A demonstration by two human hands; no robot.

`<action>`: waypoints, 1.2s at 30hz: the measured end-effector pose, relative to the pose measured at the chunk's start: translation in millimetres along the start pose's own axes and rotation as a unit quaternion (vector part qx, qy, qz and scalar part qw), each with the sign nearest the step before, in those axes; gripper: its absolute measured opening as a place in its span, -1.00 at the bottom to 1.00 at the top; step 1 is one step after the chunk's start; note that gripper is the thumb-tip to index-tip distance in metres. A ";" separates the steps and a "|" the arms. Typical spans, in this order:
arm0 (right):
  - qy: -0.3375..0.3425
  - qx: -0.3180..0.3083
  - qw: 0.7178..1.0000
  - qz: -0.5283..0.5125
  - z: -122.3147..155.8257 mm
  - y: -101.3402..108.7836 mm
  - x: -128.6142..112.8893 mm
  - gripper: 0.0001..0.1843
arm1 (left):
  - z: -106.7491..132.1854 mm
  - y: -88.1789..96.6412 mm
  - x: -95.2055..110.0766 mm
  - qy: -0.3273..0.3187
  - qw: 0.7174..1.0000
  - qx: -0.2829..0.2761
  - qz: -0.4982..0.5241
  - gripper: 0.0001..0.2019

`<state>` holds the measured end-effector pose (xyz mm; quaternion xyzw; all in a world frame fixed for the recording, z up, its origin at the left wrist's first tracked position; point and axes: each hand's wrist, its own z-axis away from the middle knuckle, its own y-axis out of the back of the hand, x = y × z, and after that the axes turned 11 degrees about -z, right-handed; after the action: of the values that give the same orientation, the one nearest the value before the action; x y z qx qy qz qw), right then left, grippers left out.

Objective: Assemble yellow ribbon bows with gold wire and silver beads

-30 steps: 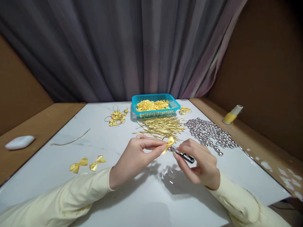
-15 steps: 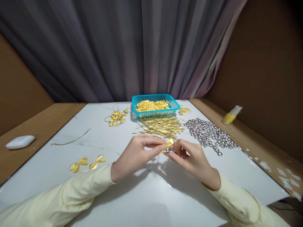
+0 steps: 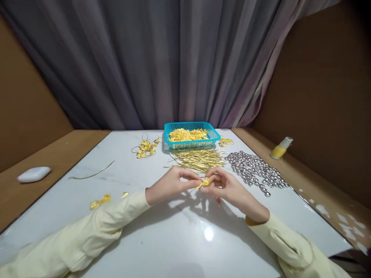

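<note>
Between my two hands, above the middle of the table, is a small yellow ribbon bow. My left hand pinches its left side between thumb and fingers. From the right, my right hand grips the bow with thumb and fingertips. A silver bell or bead showed at the bow a moment ago; now fingers mostly cover it. Just beyond the hands lies a pile of gold wire ties. Near my left sleeve rests a loose yellow bow, with another partly hidden by the sleeve.
A blue basket of yellow bows stands at the back. Finished-looking looped bows lie left of it. Many silver beads spread at right, near a thread spool. A single gold tie and a white case are at left.
The view has shifted slightly. My right hand has closed in on the bow, which has turned and sits lower between the fingers. My left sleeve now covers most of one loose bow.
</note>
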<state>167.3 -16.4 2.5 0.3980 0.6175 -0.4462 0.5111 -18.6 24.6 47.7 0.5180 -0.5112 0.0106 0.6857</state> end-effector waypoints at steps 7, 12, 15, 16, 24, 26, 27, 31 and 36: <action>0.042 0.012 0.999 0.015 -1.3 1.2 2.6 -0.65 | -3.3 -2.2 -1.1 0.011 0.999 -0.024 0.041 -0.76; 0.075 -0.005 0.996 0.038 0.5 1.5 0.9 -0.58 | -3.1 -2.8 -2.3 0.012 0.998 -0.020 0.051 -0.80; 0.123 0.010 0.986 0.110 3.7 -0.7 -0.3 -0.52 | -2.4 -3.2 -2.1 0.026 0.997 -0.005 0.075 -0.80; 0.141 0.021 0.979 0.143 4.8 -2.0 -0.3 -0.53 | -2.2 -3.5 -1.9 0.031 0.996 -0.003 0.085 -0.80; 0.249 0.037 0.910 0.328 9.0 -10.2 4.7 -0.73 | -1.5 -6.9 -1.5 0.036 0.994 -0.009 0.103 -0.75; 0.277 0.056 0.883 0.374 9.1 -10.7 6.3 -0.74 | -0.9 -7.8 -2.2 0.042 0.994 0.005 0.096 -0.73; 0.296 0.065 0.866 0.397 9.2 -11.2 6.9 -0.74 | -0.4 -8.4 -2.3 0.043 0.995 0.011 0.093 -0.73; 0.351 0.055 0.802 0.480 10.4 -17.2 8.8 -0.76 | 2.1 -12.6 -1.4 0.053 0.995 0.049 0.063 -0.73; 0.351 0.040 0.747 0.564 10.3 -26.6 12.6 -0.79 | 4.2 -20.9 -2.4 0.064 0.993 0.096 -0.024 -0.76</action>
<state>142.9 -33.4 -6.9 0.8222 0.3983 0.0698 0.4005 -11.3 13.1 31.1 0.5918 -0.4498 0.0761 0.6645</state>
